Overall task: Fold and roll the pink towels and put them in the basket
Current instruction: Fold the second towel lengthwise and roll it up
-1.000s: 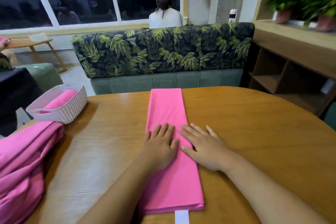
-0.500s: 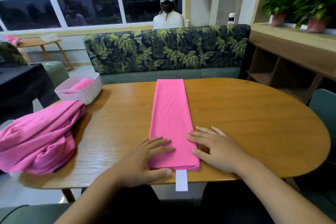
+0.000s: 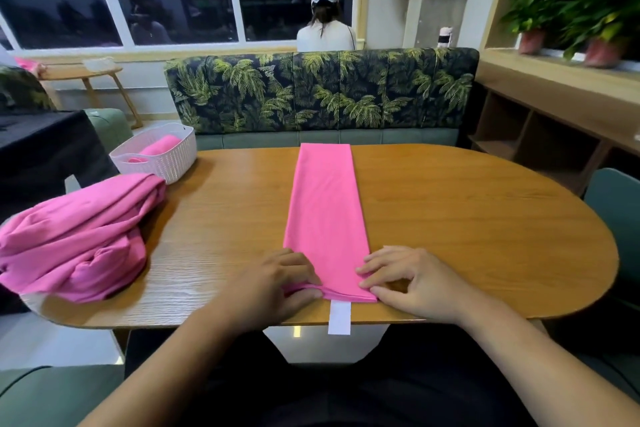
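- Head view: the left hand (image 3: 273, 288) is pinching the near left corner of the folded towel (image 3: 325, 211). Its thumb is lying along the near edge and its fingers are curling over the top, so the cloth is puckering into a small raised ridge there.
- The right hand (image 3: 412, 284) is gripping the near right corner. Its bent fingertips are pressing down on the cloth and its thumb is sitting against the near edge, so the grip is narrow and closed on the fabric.
- The folded towel is bright pink and smooth. It is lying as a long, narrow strip straight away from the person, flat on the table (image 3: 467, 218), with its far end reaching the table's far edge.
- A white tab (image 3: 339, 317) is sticking out from under the towel's near end, between the two hands, and is hanging over the table's near edge.
- A heap of towels (image 3: 76, 239), the same pink and unfolded, is slumping on the table's left end, well apart from the strip.
- Just beyond the heap, a white woven basket (image 3: 173, 163) is standing at the table's far left corner and is holding one rolled towel (image 3: 161, 146).
- A sofa (image 3: 322, 90) with a palm-leaf back is standing behind the table, and a person (image 3: 325, 35) is sitting beyond it, facing the window.
- A wooden shelf unit (image 3: 540, 135) is running along the right wall, with potted plants (image 3: 588, 17) standing on top of it.
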`<state>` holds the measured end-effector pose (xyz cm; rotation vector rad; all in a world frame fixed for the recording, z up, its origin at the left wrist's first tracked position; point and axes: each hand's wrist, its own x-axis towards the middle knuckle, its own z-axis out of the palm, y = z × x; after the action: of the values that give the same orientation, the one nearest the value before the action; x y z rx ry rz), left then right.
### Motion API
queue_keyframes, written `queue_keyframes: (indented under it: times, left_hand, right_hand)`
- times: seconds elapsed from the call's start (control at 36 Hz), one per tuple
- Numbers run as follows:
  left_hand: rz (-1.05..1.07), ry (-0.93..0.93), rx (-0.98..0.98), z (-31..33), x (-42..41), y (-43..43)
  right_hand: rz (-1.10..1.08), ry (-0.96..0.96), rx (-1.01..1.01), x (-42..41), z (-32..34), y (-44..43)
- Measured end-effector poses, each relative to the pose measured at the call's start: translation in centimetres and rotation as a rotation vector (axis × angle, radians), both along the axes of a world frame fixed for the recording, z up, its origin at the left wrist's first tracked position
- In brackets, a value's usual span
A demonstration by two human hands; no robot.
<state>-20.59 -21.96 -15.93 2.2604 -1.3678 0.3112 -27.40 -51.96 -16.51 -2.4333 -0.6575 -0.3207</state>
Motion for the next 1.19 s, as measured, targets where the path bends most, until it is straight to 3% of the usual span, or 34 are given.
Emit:
queue_keyframes:
  times: [0.19, 0.58, 0.78, 1.0, 1.19]
  left_hand:
    - [0.071, 0.131, -0.042, 0.5, 0.2, -1.0]
    - [0.045, 0.214, -0.065, 0.7, -0.9, -1.9]
    - [0.080, 0.041, 0.027, 0.0, -1.4, -1.6]
    - [0.246, 0.238, -0.161, -0.6, -0.8, -0.1]
    - [0.401, 0.385, -0.254, -0.7, -0.5, -0.9]
  right_hand:
    - [-0.041, -0.040, -0.186, -0.4, 0.7, 0.5]
    - [-0.047, -0.254, -0.074, -0.7, -0.4, 0.6]
    - [-0.069, -0.097, 0.023, -0.1, -0.4, 0.2]
    - [-0.198, 0.141, 0.165, 0.5, -0.1, 0.3]
    - [-0.276, 0.111, 0.134, 0.7, -0.1, 1.0]
